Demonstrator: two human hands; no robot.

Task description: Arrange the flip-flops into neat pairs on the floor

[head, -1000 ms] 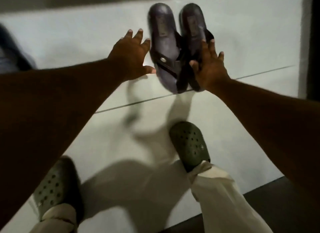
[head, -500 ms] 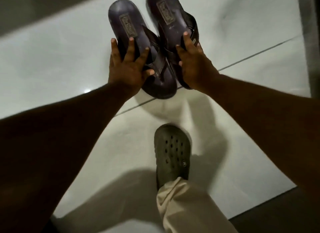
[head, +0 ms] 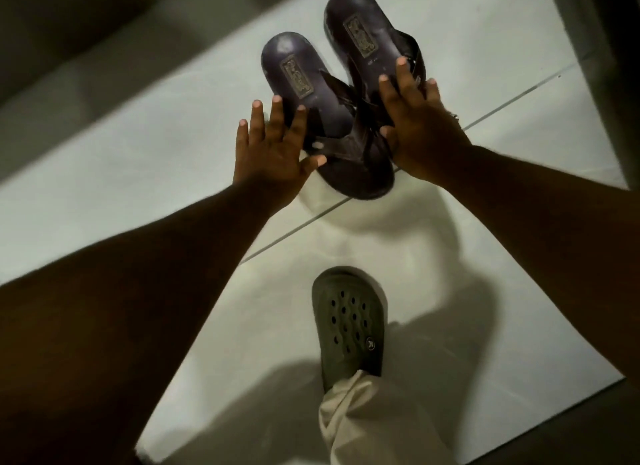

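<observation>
Two dark purple flip-flops lie side by side on the white tiled floor point(head: 138, 187), heels pointing away from me. The left flip-flop point(head: 311, 97) sits a little nearer than the right flip-flop point(head: 363, 32), and their straps touch. My left hand point(head: 273, 156) is against the left flip-flop's outer edge with fingers spread, the thumb touching its toe end. My right hand point(head: 419, 132) lies over the right flip-flop's strap, fingers on the sole and thumb tucked between the two. It hides that flip-flop's front half.
My foot in a green perforated clog point(head: 349, 326) with a beige trouser leg point(head: 363, 426) stands just below the flip-flops. A grout line point(head: 284, 236) crosses the tiles. Dark flooring point(head: 571, 430) borders the bottom right and a grey step point(head: 86, 49) the top left.
My left fingers have come off the left flip-flop's sole and spread beside it. The pair sits lower and further right in view. My right hand stays on the right flip-flop.
</observation>
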